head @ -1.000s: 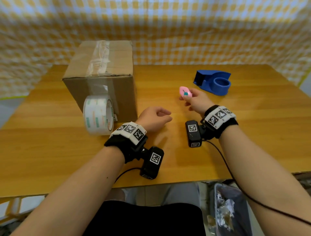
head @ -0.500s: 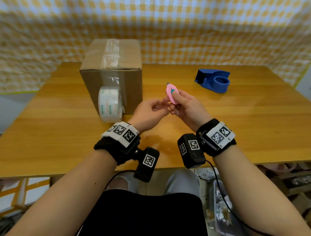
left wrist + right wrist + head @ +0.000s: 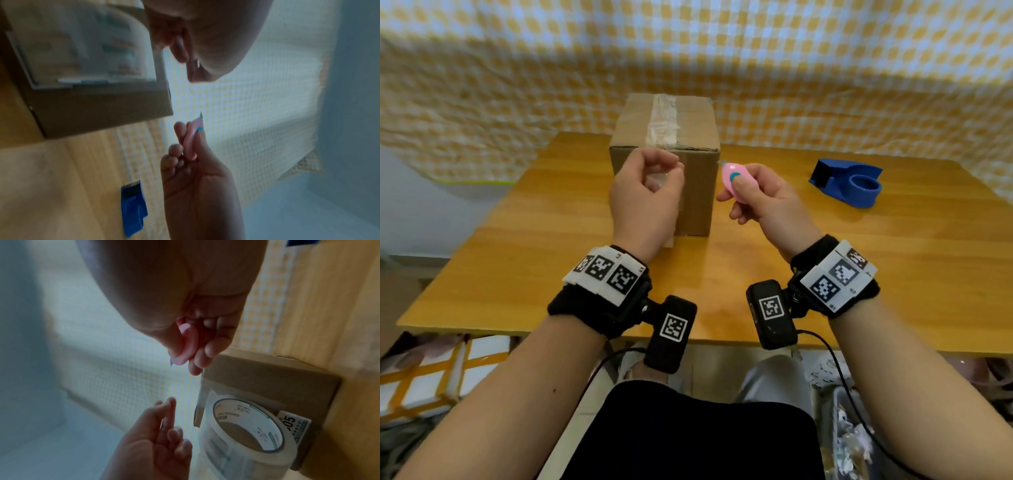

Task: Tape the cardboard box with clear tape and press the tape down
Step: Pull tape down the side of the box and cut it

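Observation:
The cardboard box (image 3: 698, 192) stands at the table's middle with a strip of clear tape (image 3: 662, 120) along its top. A clear tape roll (image 3: 242, 434) hangs against the box's front face; in the head view my left hand hides it. My left hand (image 3: 654, 181) hovers in front of the box near its top edge, fingers loosely curled and holding nothing. Just right of the box's front corner, my right hand (image 3: 750, 195) grips a small pink cutter (image 3: 734, 180), thumb on its teal button. The cutter's blade tip (image 3: 200, 114) sticks out toward the box.
A blue tape dispenser (image 3: 849, 181) sits on the wooden table (image 3: 893, 274) at the right. A yellow checked cloth (image 3: 756, 68) hangs behind the table. A bin with paper scraps (image 3: 852, 438) stands on the floor at my right knee.
My right hand lifted the pink cutter off the table and brought it up beside the box. My left hand rose from the table to the box's front, covering the tape roll.

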